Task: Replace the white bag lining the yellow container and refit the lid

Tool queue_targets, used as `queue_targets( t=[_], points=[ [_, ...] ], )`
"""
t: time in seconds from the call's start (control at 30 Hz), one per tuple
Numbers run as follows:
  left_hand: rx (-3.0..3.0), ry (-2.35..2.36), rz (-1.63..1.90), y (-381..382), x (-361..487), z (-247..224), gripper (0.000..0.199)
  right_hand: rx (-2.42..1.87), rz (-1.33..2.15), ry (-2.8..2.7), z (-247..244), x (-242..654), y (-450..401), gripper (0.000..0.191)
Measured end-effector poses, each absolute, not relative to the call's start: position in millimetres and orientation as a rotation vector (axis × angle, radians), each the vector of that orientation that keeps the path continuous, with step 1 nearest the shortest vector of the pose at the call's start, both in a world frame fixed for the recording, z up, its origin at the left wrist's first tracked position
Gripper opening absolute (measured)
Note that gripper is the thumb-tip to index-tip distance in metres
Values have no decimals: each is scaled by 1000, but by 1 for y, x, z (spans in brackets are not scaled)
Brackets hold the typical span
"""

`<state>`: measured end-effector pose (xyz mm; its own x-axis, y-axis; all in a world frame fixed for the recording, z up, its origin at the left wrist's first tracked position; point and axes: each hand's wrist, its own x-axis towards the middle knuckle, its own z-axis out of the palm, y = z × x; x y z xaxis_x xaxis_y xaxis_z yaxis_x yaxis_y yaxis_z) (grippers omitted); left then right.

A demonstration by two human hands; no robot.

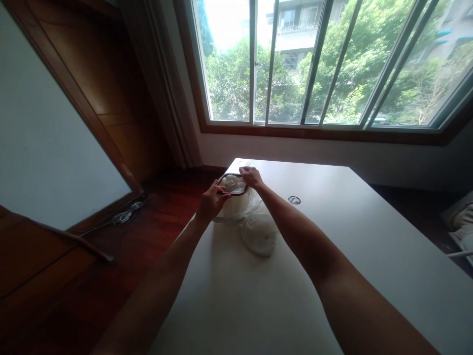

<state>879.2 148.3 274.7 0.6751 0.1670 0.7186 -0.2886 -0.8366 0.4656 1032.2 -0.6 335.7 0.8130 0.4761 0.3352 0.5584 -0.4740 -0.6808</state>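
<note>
A pale bin (232, 204) with a dark rim stands near the far left corner of the white table (314, 212). Whitish crumpled material shows inside its mouth. My left hand (212, 201) grips the near left side of the rim, thumb and fingers closed on it. At the far right side of the rim, my right hand (251, 176) is closed on the edge. A clear plastic bag (259, 234) lies crumpled on the table against the bin's near right side.
A small dark oval item (294, 200) lies on the table to the right. Cables (127, 214) rest on the floor at left, near a wooden door frame. A wide window (318, 64) is beyond the table, and pale cloth-like items (463, 217) are at far right.
</note>
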Motion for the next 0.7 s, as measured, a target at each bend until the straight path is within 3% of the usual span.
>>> queue_targets(
  t=[0.07,0.13,0.2,0.3,0.5,0.6,0.7],
  points=[
    [2326,-80,1066,158,888,275,45,-2157,-250,-661,332,1013,-32,50],
    [2319,-105,1054,165,898,275,46,-2295,-297,-681,318,981,-72,49],
    [2309,-129,1053,168,909,275,47,-2486,-149,-830,295,942,-109,49],
    [2289,-173,1053,168,919,276,50,-2692,173,-983,257,900,-134,75],
    [2333,-215,1133,154,904,284,65,-2672,-10,-1079,236,926,-96,51],
    [2366,-186,1197,126,879,289,62,-2602,-21,-1113,253,940,-98,71],
    [2361,-224,1310,69,849,284,43,-2461,-163,-1159,266,925,-141,90]
  ],
)
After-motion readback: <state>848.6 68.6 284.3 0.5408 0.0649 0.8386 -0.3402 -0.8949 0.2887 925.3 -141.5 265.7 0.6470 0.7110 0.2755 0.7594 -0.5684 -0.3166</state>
